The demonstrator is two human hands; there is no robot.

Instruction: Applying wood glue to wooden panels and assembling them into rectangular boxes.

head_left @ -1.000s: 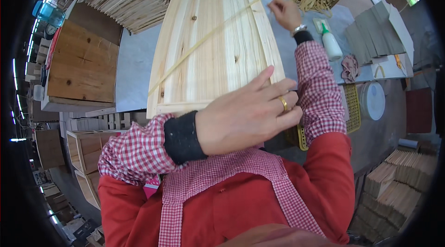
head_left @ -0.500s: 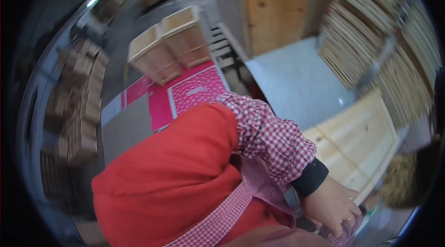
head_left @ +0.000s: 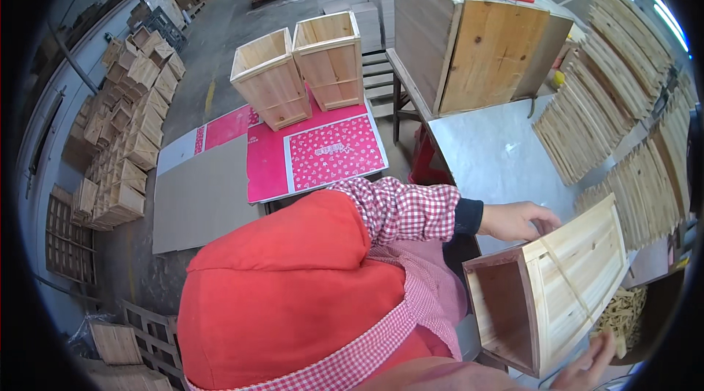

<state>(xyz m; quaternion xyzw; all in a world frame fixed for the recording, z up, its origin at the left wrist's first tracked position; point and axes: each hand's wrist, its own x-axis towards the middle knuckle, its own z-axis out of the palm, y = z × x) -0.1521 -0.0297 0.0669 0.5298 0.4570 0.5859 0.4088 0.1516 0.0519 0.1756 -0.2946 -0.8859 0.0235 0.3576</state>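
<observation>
A tapered wooden bin (head_left: pixel 579 281) lies on its side in front of me, its open end turned left. A thin tan band (head_left: pixel 566 273) runs across its upper face. My left hand (head_left: pixel 517 221) is at the bin's far edge, fingers bent against it, the fingertips partly hidden behind the wood. Beside the near right edge, close to the band's lower end, is my right hand (head_left: pixel 590 365). Its fingers are apart and hold nothing that I can see.
Two upright wooden bins (head_left: pixel 330 61) stand on pink printed cardboard (head_left: pixel 268 163) at the left. Stacked wooden panels (head_left: pixel 609 90) line the right of the metal-topped table (head_left: pixel 491 141). A large wooden box (head_left: pixel 491 53) stands behind. A carton of tan strands (head_left: pixel 623 314) sits at right.
The bin has turned so its open end faces left. My left hand has moved up to its far edge, and my right hand has come into view at the near side. The head view has shifted.
</observation>
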